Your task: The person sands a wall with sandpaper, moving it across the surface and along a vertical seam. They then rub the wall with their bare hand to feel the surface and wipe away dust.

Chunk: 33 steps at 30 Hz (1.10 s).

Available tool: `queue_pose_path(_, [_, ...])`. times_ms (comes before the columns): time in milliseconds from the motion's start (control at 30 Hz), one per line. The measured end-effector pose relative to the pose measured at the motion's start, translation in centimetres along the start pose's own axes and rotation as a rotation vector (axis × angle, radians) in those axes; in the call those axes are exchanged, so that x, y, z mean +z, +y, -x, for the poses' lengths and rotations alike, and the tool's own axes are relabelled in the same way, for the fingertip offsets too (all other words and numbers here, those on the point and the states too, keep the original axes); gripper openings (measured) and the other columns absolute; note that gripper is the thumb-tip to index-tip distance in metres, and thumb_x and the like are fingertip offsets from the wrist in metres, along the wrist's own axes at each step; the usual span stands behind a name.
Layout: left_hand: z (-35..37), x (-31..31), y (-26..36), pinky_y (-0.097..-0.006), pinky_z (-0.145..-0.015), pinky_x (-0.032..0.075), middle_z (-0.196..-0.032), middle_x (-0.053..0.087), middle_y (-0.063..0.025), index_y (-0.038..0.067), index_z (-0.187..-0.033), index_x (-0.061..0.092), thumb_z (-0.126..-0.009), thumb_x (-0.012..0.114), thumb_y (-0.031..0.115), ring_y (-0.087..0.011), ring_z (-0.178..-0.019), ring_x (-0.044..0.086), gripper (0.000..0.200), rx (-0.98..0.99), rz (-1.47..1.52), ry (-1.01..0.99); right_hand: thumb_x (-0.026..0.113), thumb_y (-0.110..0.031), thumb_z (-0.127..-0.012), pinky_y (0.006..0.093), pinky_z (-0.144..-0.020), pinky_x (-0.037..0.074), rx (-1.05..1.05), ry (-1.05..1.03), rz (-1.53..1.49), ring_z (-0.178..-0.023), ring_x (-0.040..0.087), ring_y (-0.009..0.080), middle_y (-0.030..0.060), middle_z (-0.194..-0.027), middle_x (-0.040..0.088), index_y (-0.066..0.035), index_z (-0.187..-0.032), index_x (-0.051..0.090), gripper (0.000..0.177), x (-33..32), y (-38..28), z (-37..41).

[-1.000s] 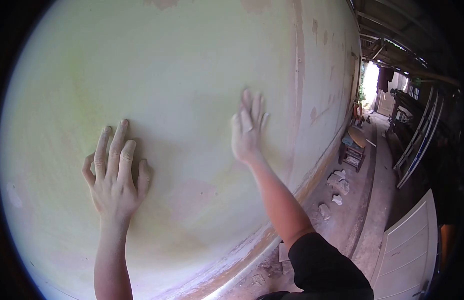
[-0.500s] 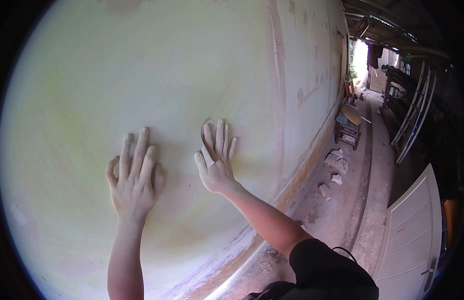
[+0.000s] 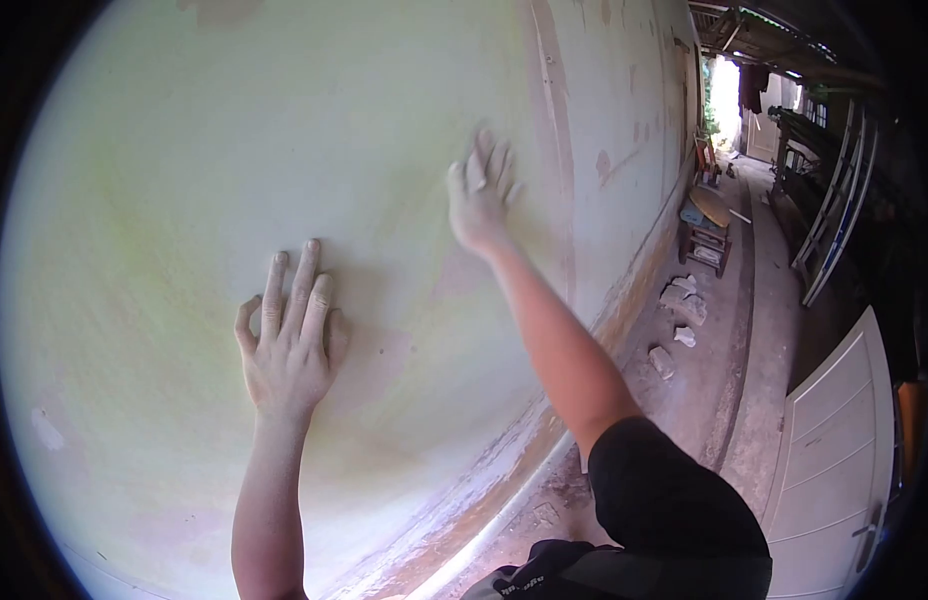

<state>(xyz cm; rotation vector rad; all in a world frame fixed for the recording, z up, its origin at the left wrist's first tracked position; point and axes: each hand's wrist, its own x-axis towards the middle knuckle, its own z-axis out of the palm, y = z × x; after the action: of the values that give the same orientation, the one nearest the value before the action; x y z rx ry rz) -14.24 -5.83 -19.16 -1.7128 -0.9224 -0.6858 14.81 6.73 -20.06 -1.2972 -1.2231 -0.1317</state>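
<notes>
My left hand (image 3: 289, 345), coated in pale dust, rests against the pale green wall (image 3: 384, 90) with its fingers spread and holds nothing. Higher and to the right, my right hand (image 3: 483, 200) lies against the same wall, slightly smeared by motion. A thin piece of what looks like sandpaper (image 3: 482, 137) is under its fingers, pressed to the wall and mostly hidden by them. Pinkish-brown patches mark the wall, and a vertical strip (image 3: 552, 75) runs just right of my right hand.
A narrow concrete passage runs along the wall at the right. Broken white chunks (image 3: 684, 300) lie there, near a small stool (image 3: 706, 245) with things on it. A ladder (image 3: 839, 215) leans at the far right, above a pale door panel (image 3: 834, 450).
My right hand has slid up and to the right along the wall with the sandpaper. My left hand stays on the wall, while the whole view has shifted slightly.
</notes>
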Motion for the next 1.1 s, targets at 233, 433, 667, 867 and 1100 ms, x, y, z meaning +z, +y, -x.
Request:
queue_pose_path(233, [-0.1,0.8,1.5,-0.0454,-0.111,0.032,-0.164,0.046,0.0056,0.016,-0.131,0.059,-0.095,0.063,0.027,-0.0208,-0.15,0.044,0.038,0.024,0.026,-0.04,0.042,-0.036,-0.11,0.0703,-0.122,-0.006,-0.188,-0.094,0.098,-0.161,-0.006,0.0444,0.0201,-0.176,-0.002,-0.016,-0.171,0.011,0.071,1.2,-1.2,9.7])
queue_pose_path(433, [-0.5,1.0,1.6,-0.0448,-0.11,0.033,-0.163,0.048,0.0068,0.017,-0.128,0.059,-0.096,0.064,0.028,-0.0195,-0.149,0.046,0.035,0.028,-0.005,-0.025,0.027,-0.05,-0.112,0.0666,-0.124,-0.007,0.04,0.094,0.015,-0.163,-0.006,0.0349,0.0147,-0.177,-0.002,-0.02,-0.171,0.008,0.068,-2.2,5.9,-7.4])
queue_pose_path(667, [0.0,1.0,1.6,-0.0425,-0.11,0.036,-0.161,0.049,0.0111,0.022,-0.124,0.061,-0.101,0.059,0.034,-0.0124,-0.145,0.048,0.026,0.014,-0.04,-0.011,0.032,-0.052,-0.11,0.0685,-0.122,-0.009,0.004,-0.004,-0.022,-0.161,-0.011,0.0427,0.0221,-0.175,-0.008,-0.021,-0.171,0.0,0.075,0.7,0.1,3.2])
queue_pose_path(867, [2.2,-0.4,0.1,-0.0466,-0.111,0.028,-0.161,0.051,0.0066,0.023,-0.125,0.061,-0.098,0.059,0.035,-0.0187,-0.147,0.047,0.03,-0.131,-0.046,0.043,0.034,-0.037,-0.111,0.0676,-0.123,-0.007,-0.015,-0.127,0.083,-0.162,-0.01,0.0401,0.019,-0.176,-0.008,-0.015,-0.17,0.002,0.071,1.0,-1.1,10.3])
queue_pose_path(1100, [2.9,-0.1,-0.7,-0.0473,-0.11,0.025,-0.16,0.052,0.0028,0.02,-0.133,0.055,-0.095,0.063,0.036,-0.023,-0.148,0.046,0.042,-0.295,-0.134,0.151,0.026,-0.055,-0.111,0.0672,-0.124,-0.004,0.187,0.029,-0.02,-0.163,-0.005,0.0381,0.0175,-0.177,-0.002,-0.021,-0.171,0.005,0.072,-0.7,13.2,-7.5])
